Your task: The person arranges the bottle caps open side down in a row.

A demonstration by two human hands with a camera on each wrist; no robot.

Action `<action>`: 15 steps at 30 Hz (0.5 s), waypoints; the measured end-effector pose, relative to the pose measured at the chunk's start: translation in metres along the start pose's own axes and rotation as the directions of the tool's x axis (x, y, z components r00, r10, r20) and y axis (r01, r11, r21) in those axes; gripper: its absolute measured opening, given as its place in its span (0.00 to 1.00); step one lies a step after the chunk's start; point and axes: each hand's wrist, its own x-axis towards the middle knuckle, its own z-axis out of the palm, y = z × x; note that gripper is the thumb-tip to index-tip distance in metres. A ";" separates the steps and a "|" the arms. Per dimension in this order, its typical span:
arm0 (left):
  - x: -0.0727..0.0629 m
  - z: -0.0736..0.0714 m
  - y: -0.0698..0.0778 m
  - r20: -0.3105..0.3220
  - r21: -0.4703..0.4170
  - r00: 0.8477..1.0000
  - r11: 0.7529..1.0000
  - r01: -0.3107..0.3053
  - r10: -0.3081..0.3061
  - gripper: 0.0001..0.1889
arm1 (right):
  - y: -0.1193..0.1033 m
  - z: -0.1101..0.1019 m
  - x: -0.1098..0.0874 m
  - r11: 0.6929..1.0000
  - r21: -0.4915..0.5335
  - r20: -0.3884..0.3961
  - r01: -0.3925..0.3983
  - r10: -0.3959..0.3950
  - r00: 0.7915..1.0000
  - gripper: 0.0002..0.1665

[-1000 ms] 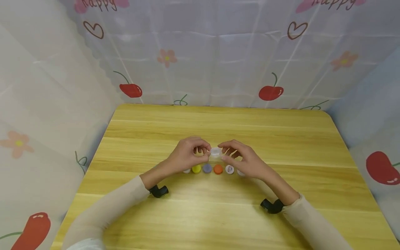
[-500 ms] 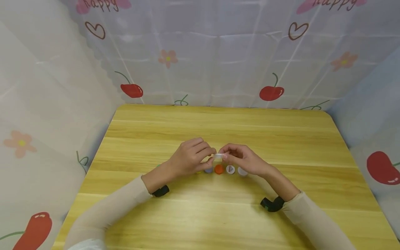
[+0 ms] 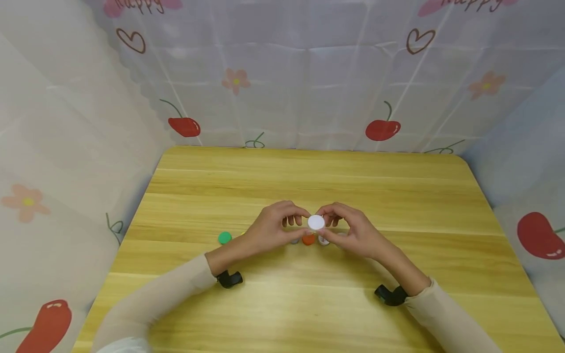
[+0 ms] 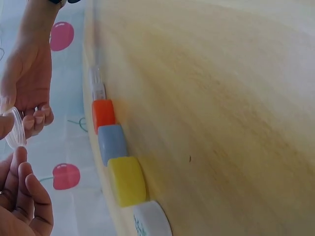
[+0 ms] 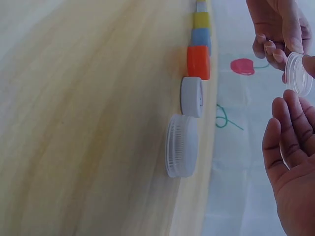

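Observation:
A round white bottle cap point(image 3: 316, 222) is held above the table, its flat face turned up toward the head camera. My left hand point(image 3: 275, 226) pinches its left edge between thumb and fingers. On the opposite edge, my right hand point(image 3: 356, 231) pinches it the same way. Seen side-on in the right wrist view, the held cap point(image 5: 297, 73) looks translucent and ridged. Below the hands runs a row of caps: orange point(image 4: 103, 114), blue-grey point(image 4: 112, 142), yellow point(image 4: 127, 181) and white with green print point(image 4: 151, 219) among them. The hands hide part of this row in the head view.
A green cap point(image 3: 225, 238) lies at the row's left end. Toward the right end are a smaller white cap point(image 5: 192, 97) and a wide ridged white cap point(image 5: 182, 146). The wooden table point(image 3: 282, 304) is backed by a printed curtain point(image 3: 300, 98).
The held cap has turned from hollow-looking, through edge-on, to its flat white face up. Both hands have shifted slightly right. The green cap has come into view from behind the left arm.

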 end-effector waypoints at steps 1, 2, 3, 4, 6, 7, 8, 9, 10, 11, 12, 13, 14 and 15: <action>0.000 0.001 0.000 0.004 0.001 1.000 1.000 0.001 -0.001 0.16 | 0.000 0.001 -0.001 1.000 -0.006 0.000 0.003 -0.003 1.000 0.22; 0.000 0.001 0.000 0.007 0.001 1.000 1.000 0.000 0.000 0.15 | 0.001 0.001 -0.001 1.000 -0.011 0.000 0.005 -0.005 1.000 0.22; 0.000 0.002 0.000 0.010 0.000 1.000 1.000 -0.002 0.002 0.15 | 0.001 0.001 -0.002 1.000 -0.016 0.000 0.006 -0.006 1.000 0.22; 0.000 0.003 0.000 0.012 0.001 1.000 1.000 -0.006 0.006 0.15 | 0.001 0.001 -0.003 1.000 -0.022 -0.001 0.005 -0.005 1.000 0.22; 0.001 0.005 0.001 0.011 0.010 1.000 1.000 -0.023 0.022 0.15 | 0.001 0.000 -0.005 0.999 -0.036 -0.002 0.006 -0.006 1.000 0.22; 0.002 0.006 0.001 0.011 0.020 0.999 0.999 -0.036 0.036 0.15 | 0.002 0.000 -0.007 0.999 -0.054 -0.004 0.010 -0.010 1.000 0.22; 0.003 0.008 0.002 0.012 0.038 0.999 0.998 -0.053 0.053 0.15 | 0.001 -0.002 -0.009 0.997 -0.071 -0.006 0.013 -0.014 1.000 0.22; 0.004 0.010 0.002 0.016 0.057 0.997 0.996 -0.072 0.072 0.15 | 0.001 -0.003 -0.011 0.995 -0.095 -0.009 0.017 -0.018 1.000 0.22; 0.006 0.012 0.002 0.022 0.078 0.996 0.993 -0.093 0.091 0.15 | 0.001 -0.005 -0.014 0.992 -0.121 -0.012 0.021 -0.023 1.000 0.22; 0.007 0.016 0.003 0.031 0.105 0.994 0.988 -0.111 0.109 0.15 | 0.001 -0.007 -0.017 0.989 -0.145 -0.014 0.029 -0.031 0.999 0.23; 0.009 0.019 0.003 0.043 0.130 0.992 0.983 -0.127 0.123 0.15 | 0.001 -0.010 -0.020 0.985 -0.172 -0.014 0.034 -0.037 0.999 0.23; 0.011 0.022 0.005 0.058 0.158 0.989 0.977 -0.140 0.133 0.16 | 0.000 -0.012 -0.023 0.979 -0.201 -0.011 0.035 -0.038 0.999 0.23; 0.012 0.026 0.006 0.074 0.185 0.988 0.971 -0.150 0.139 0.16 | 0.000 -0.015 -0.027 0.973 -0.227 -0.006 0.033 -0.035 0.999 0.23; 0.014 0.030 0.007 0.089 0.208 0.986 0.965 -0.159 0.143 0.16 | 0.000 -0.017 -0.031 0.965 -0.259 0.001 0.033 -0.034 0.999 0.23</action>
